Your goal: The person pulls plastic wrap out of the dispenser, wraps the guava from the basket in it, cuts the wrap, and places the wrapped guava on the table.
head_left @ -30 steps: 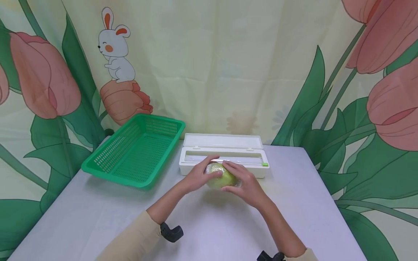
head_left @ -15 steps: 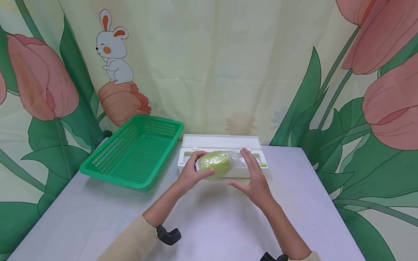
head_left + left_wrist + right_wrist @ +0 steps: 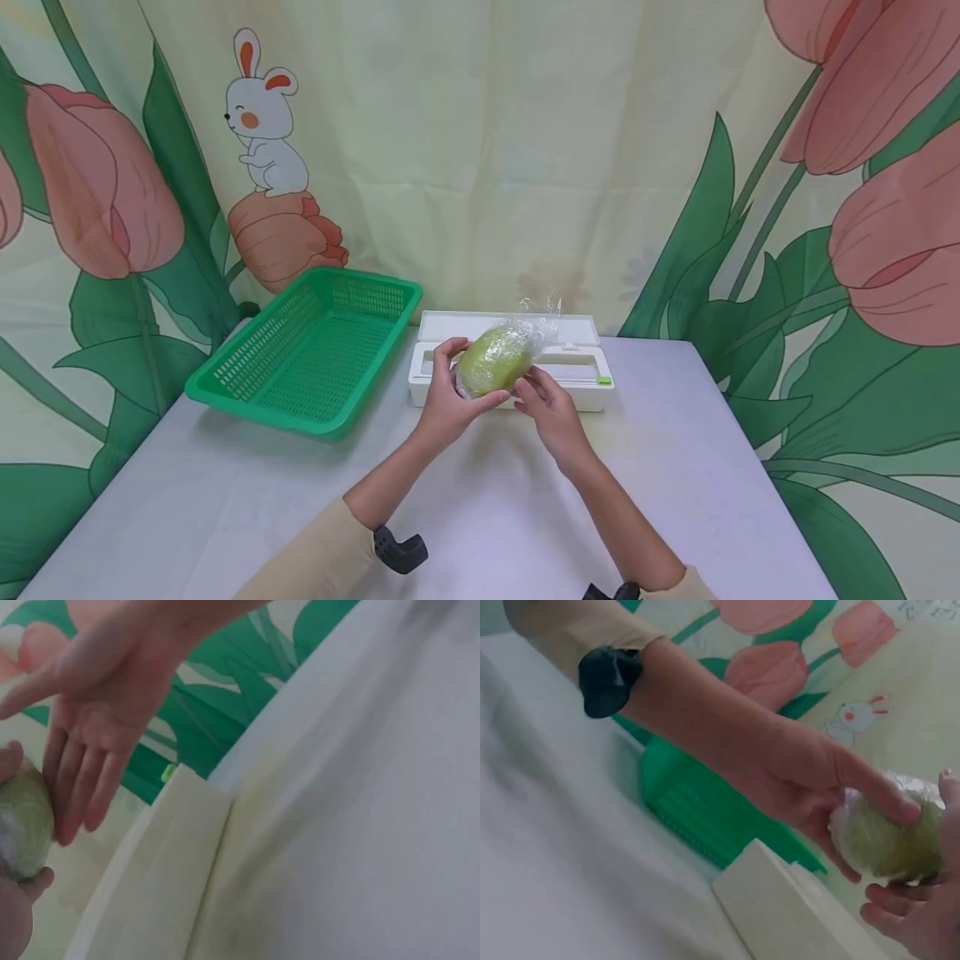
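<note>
A green oval fruit (image 3: 492,362), wrapped in clear cling film, is held up above the table in front of the white box. My left hand (image 3: 447,404) grips its left side, thumb along the near lower side and fingers at the far left. Loose film (image 3: 542,323) sticks up from its upper right end. My right hand (image 3: 552,412) is at the fruit's lower right, its fingers loosely bent in the head view; the left wrist view shows the right hand's (image 3: 97,742) fingers extended alongside the fruit (image 3: 22,821). Whether they touch it is hard to tell.
Behind the hands stands a white cling film box (image 3: 588,400) with its lid (image 3: 442,325) raised and a green slider (image 3: 603,380) at its right end. A green plastic basket (image 3: 300,423) is at the table's back left. A printed curtain (image 3: 480,150) hangs behind.
Both hands held the fruit at first; the right hand then moved away to the right and has come back to the fruit's lower right. The fruit has tilted, its loose film end now upward.
</note>
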Available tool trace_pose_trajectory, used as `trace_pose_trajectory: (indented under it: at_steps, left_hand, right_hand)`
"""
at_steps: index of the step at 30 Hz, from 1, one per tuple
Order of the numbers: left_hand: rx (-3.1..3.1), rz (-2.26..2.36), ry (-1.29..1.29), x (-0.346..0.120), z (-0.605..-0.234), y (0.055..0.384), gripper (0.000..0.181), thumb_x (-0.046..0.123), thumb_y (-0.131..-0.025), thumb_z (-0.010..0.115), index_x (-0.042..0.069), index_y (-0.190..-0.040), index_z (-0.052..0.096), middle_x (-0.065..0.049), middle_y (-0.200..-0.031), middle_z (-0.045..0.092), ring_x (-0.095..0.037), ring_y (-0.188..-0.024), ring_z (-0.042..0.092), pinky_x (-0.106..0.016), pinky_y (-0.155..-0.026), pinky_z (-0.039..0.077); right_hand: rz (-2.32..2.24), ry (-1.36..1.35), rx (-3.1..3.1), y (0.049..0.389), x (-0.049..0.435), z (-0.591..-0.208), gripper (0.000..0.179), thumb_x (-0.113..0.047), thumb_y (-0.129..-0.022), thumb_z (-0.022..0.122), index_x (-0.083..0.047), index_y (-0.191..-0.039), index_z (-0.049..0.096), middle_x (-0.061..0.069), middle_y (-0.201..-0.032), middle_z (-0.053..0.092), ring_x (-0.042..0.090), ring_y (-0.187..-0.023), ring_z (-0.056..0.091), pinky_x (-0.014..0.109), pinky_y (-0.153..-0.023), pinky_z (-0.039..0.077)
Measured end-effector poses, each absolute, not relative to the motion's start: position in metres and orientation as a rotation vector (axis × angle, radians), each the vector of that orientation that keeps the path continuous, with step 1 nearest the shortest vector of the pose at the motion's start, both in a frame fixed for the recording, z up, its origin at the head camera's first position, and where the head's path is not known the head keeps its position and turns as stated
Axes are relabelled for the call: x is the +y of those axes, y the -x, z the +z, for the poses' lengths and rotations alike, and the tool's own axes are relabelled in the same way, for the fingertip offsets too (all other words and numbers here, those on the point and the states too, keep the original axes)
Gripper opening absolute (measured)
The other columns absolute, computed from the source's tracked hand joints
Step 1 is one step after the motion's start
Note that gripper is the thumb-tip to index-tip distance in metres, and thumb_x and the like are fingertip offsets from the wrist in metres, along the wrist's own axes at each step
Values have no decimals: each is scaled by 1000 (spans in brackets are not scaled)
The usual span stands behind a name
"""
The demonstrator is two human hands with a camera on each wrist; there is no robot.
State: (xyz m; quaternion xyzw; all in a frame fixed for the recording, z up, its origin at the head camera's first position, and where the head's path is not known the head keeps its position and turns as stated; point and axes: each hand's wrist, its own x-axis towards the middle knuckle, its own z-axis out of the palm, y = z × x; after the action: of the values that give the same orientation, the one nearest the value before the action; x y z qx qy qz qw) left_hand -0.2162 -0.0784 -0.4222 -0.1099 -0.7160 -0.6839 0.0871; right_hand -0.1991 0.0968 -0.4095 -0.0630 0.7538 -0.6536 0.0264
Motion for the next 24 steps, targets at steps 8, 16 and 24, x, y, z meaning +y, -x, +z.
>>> trace_pose_trajectory:
  at_steps: [8,16,24]
  left_hand:
    - [-2081,-2137,598,-86,-420,214,66,11,-82,77,9,-137,40,-9,-140,45,-28,-133,46,-48,-107,43]
    - [-2301,-2221,692,-92,-416,220,98,56,-76,74,11,-150,29,-14,-148,42,-31,-135,44,-44,-109,42]
    - [-2245,-2179,415,-76,-412,211,70,35,-79,76,9,-135,43,-13,-128,55,-23,-110,57,-38,-92,55]
  right_hand:
    - [-2173,84,2173,208,104,-401,59,-37,-98,53,-9,-147,36,8,-148,43,21,-128,48,34,-100,50]
    - [-2217,212,2012,204,108,-402,43,-27,-100,42,-6,-137,44,2,-128,48,11,-111,51,23,-91,47]
    - [-2161,168,2069,198,94,-410,45,-40,-100,48,-11,-134,44,11,-129,53,14,-107,54,26,-90,48]
